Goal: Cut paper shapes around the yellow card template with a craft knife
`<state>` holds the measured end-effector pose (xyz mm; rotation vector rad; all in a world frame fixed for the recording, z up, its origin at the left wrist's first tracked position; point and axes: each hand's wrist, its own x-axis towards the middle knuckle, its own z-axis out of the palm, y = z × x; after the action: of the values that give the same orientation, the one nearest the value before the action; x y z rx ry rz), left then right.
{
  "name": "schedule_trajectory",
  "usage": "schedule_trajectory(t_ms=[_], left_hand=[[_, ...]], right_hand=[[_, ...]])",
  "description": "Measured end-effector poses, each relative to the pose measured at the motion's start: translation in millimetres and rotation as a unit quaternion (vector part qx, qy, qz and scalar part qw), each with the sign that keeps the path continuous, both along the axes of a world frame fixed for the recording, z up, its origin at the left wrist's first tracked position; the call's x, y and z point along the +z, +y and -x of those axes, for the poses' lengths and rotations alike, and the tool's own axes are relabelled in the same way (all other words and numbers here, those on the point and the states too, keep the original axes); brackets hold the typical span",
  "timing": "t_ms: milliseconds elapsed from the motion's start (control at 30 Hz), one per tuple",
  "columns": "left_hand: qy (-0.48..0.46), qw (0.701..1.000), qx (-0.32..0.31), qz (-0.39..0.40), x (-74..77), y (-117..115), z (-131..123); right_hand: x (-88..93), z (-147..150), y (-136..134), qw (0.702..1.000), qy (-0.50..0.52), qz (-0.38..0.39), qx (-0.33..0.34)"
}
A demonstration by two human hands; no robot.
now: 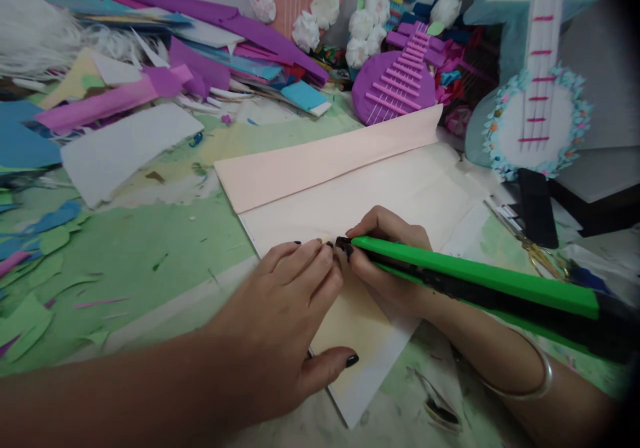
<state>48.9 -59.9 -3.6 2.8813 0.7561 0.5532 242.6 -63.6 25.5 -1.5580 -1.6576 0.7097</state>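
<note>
My right hand (387,258) is closed in a pen-like grip round the front end of a long green and black utility knife (475,275). Its tip meets the paper area beside my left fingertips; the blade itself is too small to make out. My left hand (295,308) lies with fingers stretched and thumb apart, pressing on a pale cream sheet (380,355). A tiny cream spot shows between the fingertips and the tool's tip. Under both hands spreads a large whitish sheet (300,218), and a pale pink strip (320,161) runs along its far edge.
Coloured scraps (55,235) and a grey-white piece (130,148) lie left. Behind stand a purple toy-like stringed instrument (395,88) and a light blue one (535,115). A black phone (537,208) and gold-handled scissors (537,258) sit right; a spoon-like object (440,411) lies near the front.
</note>
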Motion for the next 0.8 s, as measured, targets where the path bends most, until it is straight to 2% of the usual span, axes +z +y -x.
schedule_trajectory(t_ms=[233, 400, 533, 700, 800], left_hand=[[0.004, 1.000, 0.008, 0.015, -1.8, -0.9, -1.0], [0.007, 1.000, 0.010, 0.022, -2.0, -2.7, -1.4], [0.004, 1.000, 0.009, 0.014, -2.6, -3.5, -0.5], [0.014, 1.000, 0.001, 0.012, -1.9, -1.4, 0.3], [0.016, 1.000, 0.009, 0.016, -1.7, -1.3, 0.2]], right_hand=[[1.6, 1.6, 0.1, 1.000, -0.005, -0.015, -0.023], [0.8, 1.7, -0.2, 1.000, -0.014, -0.010, -0.005], [1.7, 1.9, -0.5, 0.999, -0.022, -0.025, -0.026], [0.8, 0.2, -0.6, 1.000, -0.012, -0.026, 0.000], [1.5, 0.5, -0.9, 1.000, -0.009, -0.018, -0.013]])
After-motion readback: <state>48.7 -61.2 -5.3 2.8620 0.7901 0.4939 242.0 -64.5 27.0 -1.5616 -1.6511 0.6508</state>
